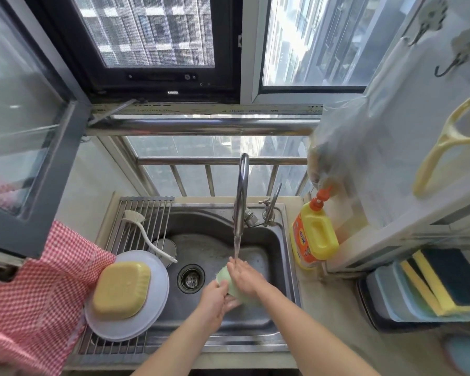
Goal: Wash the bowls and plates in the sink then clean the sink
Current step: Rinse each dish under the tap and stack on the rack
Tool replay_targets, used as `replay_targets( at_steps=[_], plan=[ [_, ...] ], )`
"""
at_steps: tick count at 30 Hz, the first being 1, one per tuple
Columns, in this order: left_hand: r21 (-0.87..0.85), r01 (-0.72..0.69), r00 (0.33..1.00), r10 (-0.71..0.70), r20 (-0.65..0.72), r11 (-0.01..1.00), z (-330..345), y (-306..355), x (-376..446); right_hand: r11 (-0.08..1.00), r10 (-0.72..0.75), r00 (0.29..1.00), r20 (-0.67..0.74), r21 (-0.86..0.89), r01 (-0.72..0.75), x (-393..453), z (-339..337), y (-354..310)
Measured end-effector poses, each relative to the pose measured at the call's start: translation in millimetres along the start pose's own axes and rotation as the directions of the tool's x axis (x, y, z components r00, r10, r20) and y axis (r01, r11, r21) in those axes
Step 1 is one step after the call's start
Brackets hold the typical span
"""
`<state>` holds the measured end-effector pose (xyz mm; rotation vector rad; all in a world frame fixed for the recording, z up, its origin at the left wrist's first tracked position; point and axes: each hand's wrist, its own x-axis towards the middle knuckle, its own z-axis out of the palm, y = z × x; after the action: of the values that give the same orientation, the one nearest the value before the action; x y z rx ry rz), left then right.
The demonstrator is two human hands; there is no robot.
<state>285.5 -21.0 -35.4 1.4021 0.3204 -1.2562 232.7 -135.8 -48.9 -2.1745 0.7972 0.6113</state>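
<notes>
A pale green bowl (224, 278) is held over the steel sink (276, 251), just under the running tap (240, 194). My left hand (215, 302) grips it from below, fingers curled round its lower rim. My right hand (244, 276) lies on top of the bowl with its fingers spread flat, and the water stream lands on them. Most of the bowl is hidden by both hands. On the drying rack (147, 210) to the left, a yellow square bowl (121, 289) sits upside down on stacked white plates (158, 299).
A white dish brush (144, 234) lies across the rack. A yellow detergent bottle (314, 234) stands right of the sink. Sponges (445, 280) sit in a holder at far right. A red checked cloth (33, 294) hangs at left. The drain strainer (191, 279) is uncovered.
</notes>
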Motion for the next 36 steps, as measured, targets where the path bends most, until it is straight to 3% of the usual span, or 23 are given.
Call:
replay_targets(
  at_steps=[2, 5, 8, 11, 15, 19, 23, 29, 32, 36],
  plan=[
    [-0.004, 0.013, 1.000, -0.013, -0.017, 1.000, -4, 0, -2, 0.972, 0.132, 0.991, 0.011, 0.196, -0.132, 5, 4, 6],
    [-0.022, 0.017, 0.999, -0.018, -0.035, 1.000, -10, 0, -2, 0.918, 0.253, 0.967, 0.021, 0.312, -0.247, 11, 14, 22],
    [-0.045, 0.020, 0.995, -0.024, -0.092, 0.999, -14, 0, 3, 0.937, 0.272, 0.961, 0.056, 0.214, -0.277, -2, 12, 18],
    [-0.082, 0.012, 0.987, -0.025, -0.160, 0.997, -17, 3, 7, 0.940, 0.299, 0.954, -0.006, 0.172, -0.293, -8, 17, 15],
    [-0.090, -0.010, 0.973, -0.011, -0.232, 0.996, -12, 6, 8, 0.961, 0.270, 0.944, -0.188, 0.115, -0.252, -19, 29, 7],
    [-0.058, -0.012, 0.969, -0.003, -0.245, 0.998, -1, 2, 4, 0.989, 0.142, 0.920, -0.366, 0.100, -0.113, -38, 32, -13],
    [-0.075, -0.005, 0.983, -0.008, -0.183, 0.997, 5, -6, -6, 0.993, 0.104, 0.949, -0.299, 0.081, -0.083, -36, 30, -30],
    [0.018, 0.016, 0.998, -0.015, -0.055, 1.000, -14, -3, -21, 0.976, 0.136, 0.991, -0.017, 0.176, -0.130, -10, 21, -13],
    [0.024, 0.004, 0.998, -0.002, -0.058, 1.000, -24, 1, -27, 0.923, 0.225, 0.974, 0.036, 0.311, -0.225, -11, 16, -8],
    [-0.038, -0.021, 0.993, 0.016, -0.119, 0.999, -35, 6, -23, 0.858, 0.324, 0.946, -0.020, 0.427, -0.285, -21, 12, 0]
  ],
)
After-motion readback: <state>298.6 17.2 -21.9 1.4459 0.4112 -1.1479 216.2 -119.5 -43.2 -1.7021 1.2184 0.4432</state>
